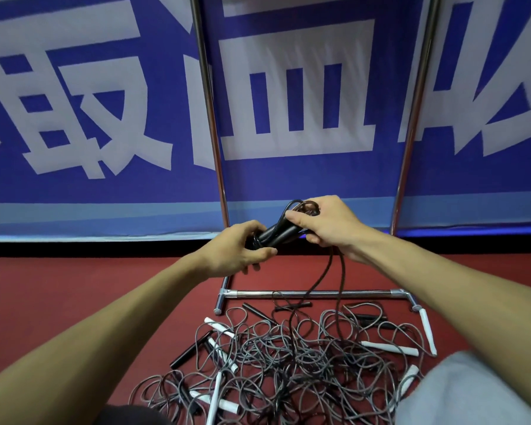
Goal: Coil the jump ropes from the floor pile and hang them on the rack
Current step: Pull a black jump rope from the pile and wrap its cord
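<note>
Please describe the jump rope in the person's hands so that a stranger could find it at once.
Find the blue banner with the chrome rack before it. Between the rack's posts, the left hand and right hand grip a black rope by its paired handles. It alone is off the floor; its cord trails down into the pile.

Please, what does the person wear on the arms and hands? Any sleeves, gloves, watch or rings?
Nothing that shows. The left forearm and right forearm are bare to the picture's edge, with no sleeve. The left hand and right hand have no gloves, and I see no watch, band or ring.
</note>
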`<control>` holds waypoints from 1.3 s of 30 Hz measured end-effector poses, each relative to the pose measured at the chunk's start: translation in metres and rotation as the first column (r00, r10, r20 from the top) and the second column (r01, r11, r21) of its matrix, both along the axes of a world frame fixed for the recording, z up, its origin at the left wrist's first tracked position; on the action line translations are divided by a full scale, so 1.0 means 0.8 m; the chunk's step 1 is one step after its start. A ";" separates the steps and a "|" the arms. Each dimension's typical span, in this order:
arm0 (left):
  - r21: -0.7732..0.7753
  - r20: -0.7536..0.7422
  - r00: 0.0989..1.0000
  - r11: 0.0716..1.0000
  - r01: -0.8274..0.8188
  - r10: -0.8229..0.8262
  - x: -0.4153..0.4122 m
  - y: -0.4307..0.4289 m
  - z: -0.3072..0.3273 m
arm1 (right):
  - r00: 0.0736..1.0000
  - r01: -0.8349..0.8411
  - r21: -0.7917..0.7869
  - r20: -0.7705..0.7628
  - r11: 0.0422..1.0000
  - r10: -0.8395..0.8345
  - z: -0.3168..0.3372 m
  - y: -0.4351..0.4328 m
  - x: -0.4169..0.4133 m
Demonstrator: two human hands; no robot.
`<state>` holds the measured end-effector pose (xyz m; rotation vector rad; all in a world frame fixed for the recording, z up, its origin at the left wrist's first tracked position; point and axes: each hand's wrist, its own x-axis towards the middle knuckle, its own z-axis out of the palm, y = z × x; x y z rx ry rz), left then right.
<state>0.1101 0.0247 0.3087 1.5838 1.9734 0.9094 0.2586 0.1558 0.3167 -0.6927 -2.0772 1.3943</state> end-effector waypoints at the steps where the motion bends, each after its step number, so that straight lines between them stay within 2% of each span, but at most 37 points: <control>1: -0.019 -0.026 1.000 1.000 -0.001 0.000 0.002 0.001 0.000 | 1.000 -0.009 -0.003 -0.005 1.000 0.009 0.001 0.001 0.001; 3: -0.037 -0.029 1.000 0.999 0.004 -0.005 0.005 0.000 0.001 | 1.000 -0.029 -0.018 -0.008 0.999 0.029 0.000 0.004 0.004; 5: -0.011 0.069 0.998 1.000 -0.007 0.008 0.003 -0.002 0.004 | 0.997 -0.076 -0.075 0.001 0.994 0.076 -0.001 0.007 0.009; 7: 0.044 0.156 0.987 0.998 -0.047 0.040 -0.003 -0.001 0.006 | 0.981 -0.151 -0.061 0.112 0.987 0.157 -0.003 0.009 0.015; 9: 0.069 0.177 0.982 0.995 -0.078 0.065 -0.009 0.000 0.006 | 0.894 -0.288 0.079 0.380 0.954 0.238 -0.007 0.005 0.019; 11: 0.044 0.166 0.982 0.995 -0.094 0.086 -0.013 0.001 0.003 | 0.749 -0.430 0.101 0.596 0.897 0.291 -0.011 -0.001 0.017; 13: 0.003 0.122 0.982 0.989 -0.149 0.147 -0.022 0.000 -0.004 | 0.653 -0.473 0.038 0.685 0.880 0.321 -0.010 -0.005 0.016; 14: -0.013 0.063 0.982 0.984 -0.180 0.181 -0.029 -0.002 -0.008 | 0.637 -0.483 0.038 0.701 0.875 0.321 -0.007 -0.008 0.016; 16: -0.062 -0.213 0.960 0.978 -0.200 0.183 -0.043 -0.005 -0.017 | 0.656 -0.528 0.149 0.697 0.836 0.290 0.000 -0.013 0.013; 18: -0.121 -0.453 0.884 0.975 -0.188 0.114 -0.051 -0.007 -0.024 | 0.676 -0.612 0.353 0.698 0.708 0.237 0.007 -0.023 0.005; 20: -0.171 -0.513 0.857 0.974 -0.152 0.044 -0.050 -0.008 -0.027 | 0.713 -0.643 0.521 0.676 0.561 0.189 0.010 -0.036 -0.003; 23: -0.264 -0.483 0.865 0.964 0.005 -0.137 -0.032 -0.007 -0.023 | 0.810 -0.548 0.665 0.572 0.507 0.126 0.011 -0.043 -0.004; 26: -0.299 -0.467 0.835 0.941 0.159 -0.290 -0.012 -0.002 -0.023 | 0.895 -0.378 0.703 0.443 0.603 0.045 0.009 -0.027 -0.001; 29: -0.265 -0.481 0.817 0.941 0.209 -0.317 0.010 0.003 -0.016 | 0.948 -0.204 0.641 0.319 0.740 -0.014 0.001 0.002 0.003; 31: -0.209 -0.449 0.840 0.950 0.233 -0.305 0.023 0.004 -0.007 | 0.963 -0.121 0.581 0.266 0.805 -0.048 -0.001 0.015 0.010; 36: -0.173 -0.217 0.935 0.954 0.247 -0.281 0.037 0.000 0.004 | 0.959 0.008 0.461 0.249 0.888 -0.137 -0.004 0.024 0.019; 39: -0.147 0.037 0.960 0.949 0.279 -0.277 0.038 -0.005 0.012 | 0.971 -0.026 0.203 0.238 0.979 -0.023 -0.007 0.030 0.025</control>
